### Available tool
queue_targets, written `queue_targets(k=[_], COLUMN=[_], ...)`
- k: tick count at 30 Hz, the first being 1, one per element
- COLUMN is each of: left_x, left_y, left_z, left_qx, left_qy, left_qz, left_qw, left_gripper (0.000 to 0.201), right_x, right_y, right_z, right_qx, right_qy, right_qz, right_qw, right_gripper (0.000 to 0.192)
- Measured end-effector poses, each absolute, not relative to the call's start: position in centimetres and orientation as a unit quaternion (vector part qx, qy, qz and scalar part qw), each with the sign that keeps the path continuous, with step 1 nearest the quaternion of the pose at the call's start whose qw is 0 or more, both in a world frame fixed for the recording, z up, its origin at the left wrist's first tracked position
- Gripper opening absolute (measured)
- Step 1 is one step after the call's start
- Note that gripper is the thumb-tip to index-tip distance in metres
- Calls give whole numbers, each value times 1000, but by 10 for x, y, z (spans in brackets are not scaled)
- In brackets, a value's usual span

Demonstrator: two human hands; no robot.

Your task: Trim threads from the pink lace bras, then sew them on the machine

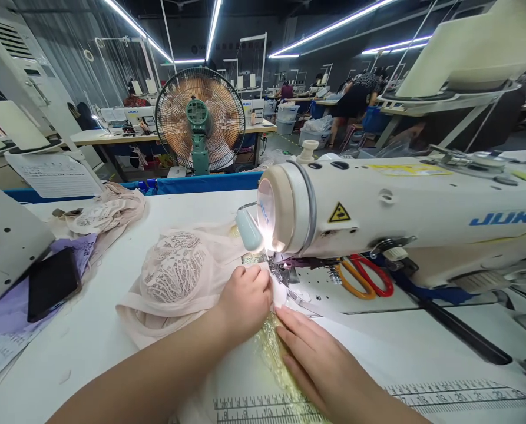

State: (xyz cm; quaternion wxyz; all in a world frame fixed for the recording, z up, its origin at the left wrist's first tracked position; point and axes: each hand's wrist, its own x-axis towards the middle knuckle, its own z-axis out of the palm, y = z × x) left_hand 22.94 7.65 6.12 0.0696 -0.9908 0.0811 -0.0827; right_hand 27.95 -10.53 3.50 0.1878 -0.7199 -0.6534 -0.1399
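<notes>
My left hand (247, 300) is closed, its curled fingers pressing on the fabric of a beige bra (174, 268) just in front of the sewing machine's needle. The bra's lace cup lies to the left on the table, and its fabric runs under the lit needle area (269, 262). Fingers stretched and close together, my right hand (318, 353) lies flat beside a strip of pale yellow, glossy material (274, 347), with its fingertips next to my left hand. The exact stitching point is partly hidden by my left hand and the glare.
The white JUKI sewing machine (360, 206) stands over the table's right side. Orange-and-red-handled scissors (360, 277) lie beneath its arm. A ruler scale (448, 396) runs along the front. At left are a black phone (54, 284) and another beige garment (108, 215); a fan (198, 118) stands behind.
</notes>
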Motion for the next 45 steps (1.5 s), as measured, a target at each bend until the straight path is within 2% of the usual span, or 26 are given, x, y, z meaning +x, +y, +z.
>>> queue_targets(k=[5,9,19,31,36,41,43,45], left_x=[217,214,219,228,234,240,241,239], left_y=[59,57,82,88,99,107,108,110], left_z=[74,83,77,84,78,73,74,78], left_qx=[-992,-986,-996,-997,-998,-997,-997,-996], left_qy=[92,79,87,65,48,42,38,31], left_qz=[49,127,6,32,11,-12,-18,-22], left_qw=[73,68,35,40,47,61,70,82], left_gripper=[17,26,17,20,20,22,22,24], right_x=[278,281,281,282,280,234,201,171], right_y=[-105,-105,-107,-108,-108,-86,-67,-46], right_z=[34,33,28,26,40,48,37,23], right_qx=[-719,-718,-723,-721,-702,-611,-579,-617], right_qy=[-657,-663,-656,-657,-660,-677,-691,-654], right_qz=[-135,-124,-108,-113,-124,-140,-167,-223], right_qw=[183,169,186,192,237,385,399,376], right_gripper=[39,40,35,33,30,19,14,4])
